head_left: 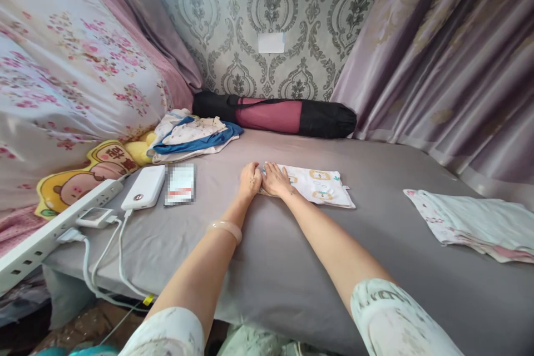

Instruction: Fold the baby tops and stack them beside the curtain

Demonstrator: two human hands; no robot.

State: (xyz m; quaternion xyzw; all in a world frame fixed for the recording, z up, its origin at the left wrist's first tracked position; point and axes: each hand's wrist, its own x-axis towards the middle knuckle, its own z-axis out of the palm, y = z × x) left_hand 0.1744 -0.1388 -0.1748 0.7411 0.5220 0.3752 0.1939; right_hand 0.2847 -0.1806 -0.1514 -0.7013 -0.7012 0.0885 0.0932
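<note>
A white printed cloth point(319, 183), with tan and green figures, lies folded into a flat rectangle on the grey sheet. My left hand point(251, 179) is at its left end, fingers curled closed around that edge; the fingertips are partly hidden. Beside it, my right hand point(276, 179) rests palm down on the cloth, its fingers stretched out and slightly apart. The two hands touch or nearly touch. A small tag sticks out at the cloth's right end.
Folded cloths point(479, 219) lie at the right, and a pile of clothes point(196, 136) at the back left. A black-and-maroon rolled bag point(269, 115) lies along the wall. At the left are a power bank point(145, 186), a power strip point(62, 222) and white cables point(120, 256).
</note>
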